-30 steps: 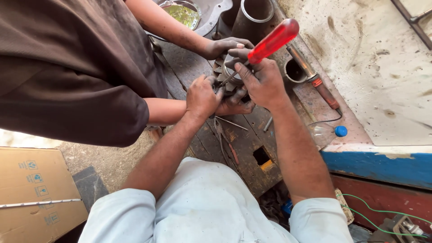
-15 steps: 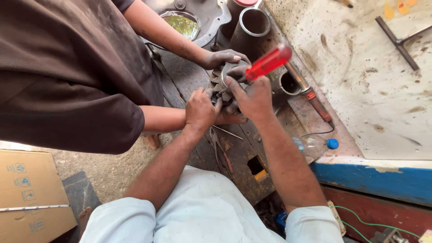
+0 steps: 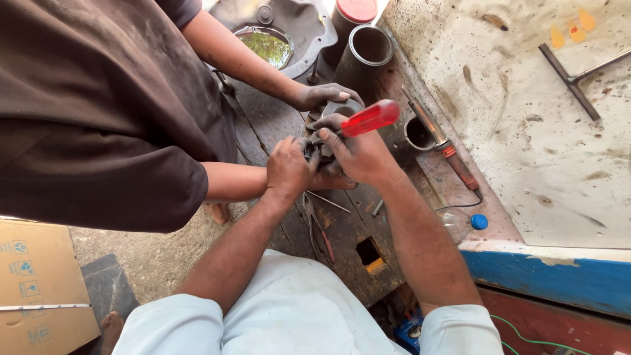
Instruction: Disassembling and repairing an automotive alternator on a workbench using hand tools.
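Between both hands, right hand [image 3: 358,154] clamps the red-handled screwdriver [image 3: 369,118], handle toward two o'clock, tip into the metal part [image 3: 338,110] gripped by left hand [image 3: 289,167].

The screwdriver [image 3: 370,118] has a translucent red handle. The part [image 3: 332,125] under both hands looks dark grey, though grime makes that uncertain. The surface [image 3: 342,230] is blackened, oil-stained wood. A co-worker's shirt [image 3: 98,98] is dark brown. A bottle cap [image 3: 479,221] is bright blue, the cardboard box [image 3: 36,289] tan, and the nearby wall [image 3: 559,279] edge blue under dirty white.
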